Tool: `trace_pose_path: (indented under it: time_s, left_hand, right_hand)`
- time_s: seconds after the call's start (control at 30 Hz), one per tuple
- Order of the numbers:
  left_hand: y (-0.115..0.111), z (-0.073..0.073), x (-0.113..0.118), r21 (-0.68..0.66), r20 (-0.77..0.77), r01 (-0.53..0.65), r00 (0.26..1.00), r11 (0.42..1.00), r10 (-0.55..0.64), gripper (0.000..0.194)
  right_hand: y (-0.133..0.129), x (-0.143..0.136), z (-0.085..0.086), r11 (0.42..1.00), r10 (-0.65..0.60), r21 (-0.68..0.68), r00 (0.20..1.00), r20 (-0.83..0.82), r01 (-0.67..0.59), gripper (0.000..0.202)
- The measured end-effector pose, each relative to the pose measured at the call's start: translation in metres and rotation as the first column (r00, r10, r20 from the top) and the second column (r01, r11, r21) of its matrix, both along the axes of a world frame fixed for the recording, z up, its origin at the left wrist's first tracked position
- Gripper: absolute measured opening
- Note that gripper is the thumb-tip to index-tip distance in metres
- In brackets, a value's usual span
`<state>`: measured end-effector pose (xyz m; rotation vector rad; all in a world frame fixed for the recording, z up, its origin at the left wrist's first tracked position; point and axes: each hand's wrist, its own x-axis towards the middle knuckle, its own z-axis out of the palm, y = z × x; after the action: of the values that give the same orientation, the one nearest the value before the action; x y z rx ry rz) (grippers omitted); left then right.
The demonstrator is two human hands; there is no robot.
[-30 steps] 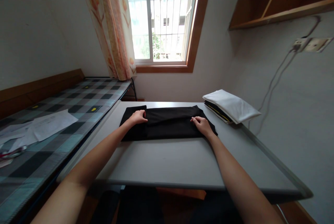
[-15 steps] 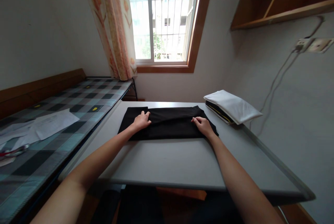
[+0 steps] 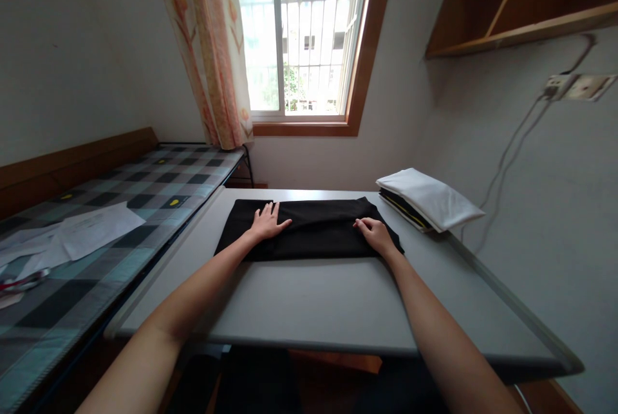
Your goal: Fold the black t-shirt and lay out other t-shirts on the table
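A folded black cloth, probably a garment, lies as a wide flat strip across the table. On its left part, my left hand rests palm down with the fingers spread; a folded edge runs close by those fingers. Towards the right end, my right hand has thumb and fingers closed in a pinch at the cloth's surface. How much fabric sits between those fingertips is hard to see. Shallow creases cross the fabric between the two hands.
The cloth lies on a light grey table. A stack of folded white and black cloth stands at its back right corner, by the wall. Left is a bed with a checked cover and papers. A wooden shelf hangs upper right.
My left hand has opened from bent fingers to a flat, spread hand on the cloth. My right hand stays closed in nearly the same place.
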<state>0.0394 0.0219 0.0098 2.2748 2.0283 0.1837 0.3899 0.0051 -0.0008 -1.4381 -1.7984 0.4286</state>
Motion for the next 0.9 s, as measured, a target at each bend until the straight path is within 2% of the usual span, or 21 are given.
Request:
trace_pose_path:
  time_s: [0.13,0.27,0.37,0.47,0.9]
  left_hand:
    - [0.001,0.005,-0.007,-0.05,0.036,0.025,0.999,0.998,-0.023,0.074]
    - [-0.008,0.021,-0.014,0.1,0.082,0.005,0.997,0.995,-0.013,0.049]
    - [-0.017,0.028,-0.014,0.072,0.073,-0.044,0.997,0.996,0.039,0.04]
    - [-0.021,0.029,-0.011,0.017,0.036,-0.077,0.996,0.997,0.076,0.036]
    - [-0.02,0.032,0.002,0.106,-0.098,-0.062,0.993,0.992,0.072,0.035]
  right_hand:
    - [0.0,0.0,0.0,1.0,0.006,0.002,1.0,0.009,-0.006,0.042]
    - [0.0,0.0,0.0,1.0,0.01,0.001,1.0,0.014,-0.01,0.042]
    - [0.0,0.0,0.0,1.0,0.01,0.004,1.0,0.015,-0.01,0.043]
    - [0.0,0.0,0.0,1.0,0.007,0.004,1.0,0.019,-0.007,0.043]
    - [0.001,0.0,-0.001,1.0,0.01,0.0,1.0,0.009,-0.01,0.041]
